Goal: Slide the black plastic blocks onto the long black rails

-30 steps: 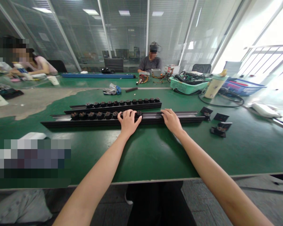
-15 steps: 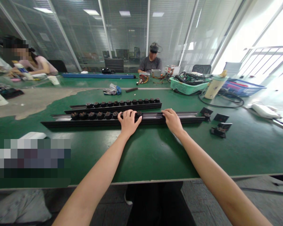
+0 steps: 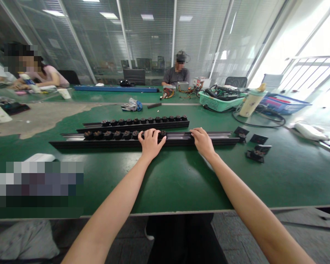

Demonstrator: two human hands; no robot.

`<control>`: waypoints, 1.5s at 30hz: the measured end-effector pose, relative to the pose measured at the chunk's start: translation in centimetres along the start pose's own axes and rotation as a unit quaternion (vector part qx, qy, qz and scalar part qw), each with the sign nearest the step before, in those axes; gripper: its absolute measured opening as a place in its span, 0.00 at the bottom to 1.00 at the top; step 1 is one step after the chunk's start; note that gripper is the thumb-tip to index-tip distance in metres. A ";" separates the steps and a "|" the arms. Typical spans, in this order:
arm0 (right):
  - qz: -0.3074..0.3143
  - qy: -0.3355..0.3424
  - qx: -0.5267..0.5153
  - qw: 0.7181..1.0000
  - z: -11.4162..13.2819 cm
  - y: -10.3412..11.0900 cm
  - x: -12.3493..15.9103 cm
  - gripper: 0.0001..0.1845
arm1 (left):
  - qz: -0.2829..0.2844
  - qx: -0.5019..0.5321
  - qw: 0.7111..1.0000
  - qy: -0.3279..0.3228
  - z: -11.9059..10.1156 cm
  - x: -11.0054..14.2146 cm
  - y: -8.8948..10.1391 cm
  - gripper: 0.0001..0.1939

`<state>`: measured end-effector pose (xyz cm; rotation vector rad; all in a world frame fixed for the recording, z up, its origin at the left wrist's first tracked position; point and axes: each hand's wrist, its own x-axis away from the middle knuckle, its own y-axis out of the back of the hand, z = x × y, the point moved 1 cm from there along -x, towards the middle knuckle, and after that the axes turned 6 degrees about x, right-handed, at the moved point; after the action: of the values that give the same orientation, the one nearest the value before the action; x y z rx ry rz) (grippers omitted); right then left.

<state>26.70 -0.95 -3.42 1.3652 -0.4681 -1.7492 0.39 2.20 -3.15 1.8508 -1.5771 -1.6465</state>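
A long black rail (image 3: pixel 71 144) with a shiny metal channel lies across the green table. Several small dark round parts (image 3: pixel 107 135) stand in a row along its left half. My left hand (image 3: pixel 150 143) curves over this rail, fingers on the rightmost parts. My right hand (image 3: pixel 202 142) rests further right on the bare metal stretch of the same rail. Behind it lies a second black rail (image 3: pixel 143 125), with a longer row of similar parts. Small black plates (image 3: pixel 258 138) and a black part (image 3: pixel 255 155) lie to the right.
The green table (image 3: pixel 181 183) has its front edge just below my forearms. Further back stand a green basket of cables (image 3: pixel 221 102), a bottle (image 3: pixel 250 104) and a blue tray (image 3: pixel 287 99). A seated person (image 3: pixel 176 75) works across the table, another (image 3: pixel 48 76) at far left.
The whole view has drifted slightly as my head moved. Both hands stay in the same places on the front rail, and the parts have not visibly moved.
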 end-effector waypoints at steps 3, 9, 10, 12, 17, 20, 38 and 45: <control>0.002 0.002 0.006 1.000 -0.1 0.1 0.0 0.21 | 0.000 -0.003 1.000 0.001 0.0 0.0 0.0 0.18; 0.004 0.013 0.003 1.000 -0.3 0.1 -0.2 0.21 | -0.001 0.000 1.000 -0.003 0.0 0.0 0.0 0.18; 0.002 0.014 -0.001 1.000 -0.3 0.1 -0.2 0.21 | 0.000 0.001 1.000 -0.002 0.0 0.0 0.0 0.18; -0.003 0.018 -0.007 1.000 -0.4 0.1 -0.2 0.21 | 0.003 0.002 1.000 0.001 0.0 0.0 0.0 0.19; -0.005 0.017 -0.008 1.000 -0.5 0.0 -0.1 0.21 | 0.003 -0.004 1.000 0.004 -0.1 -0.1 0.0 0.18; -0.002 0.012 -0.006 1.000 -0.5 0.1 -0.1 0.21 | 0.001 -0.006 1.000 0.001 -0.1 -0.1 0.0 0.18; -0.001 0.011 0.008 1.000 -0.5 0.2 -0.1 0.21 | -0.002 -0.002 1.000 -0.001 -0.1 -0.1 0.0 0.18; 0.005 0.007 0.016 1.000 -0.5 0.4 -0.1 0.21 | -0.007 -0.007 1.000 -0.006 0.0 -0.1 -0.1 0.18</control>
<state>27.31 -0.95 -3.24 1.3947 -0.4966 -1.7295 0.46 2.26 -3.17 1.8535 -1.5569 -1.6722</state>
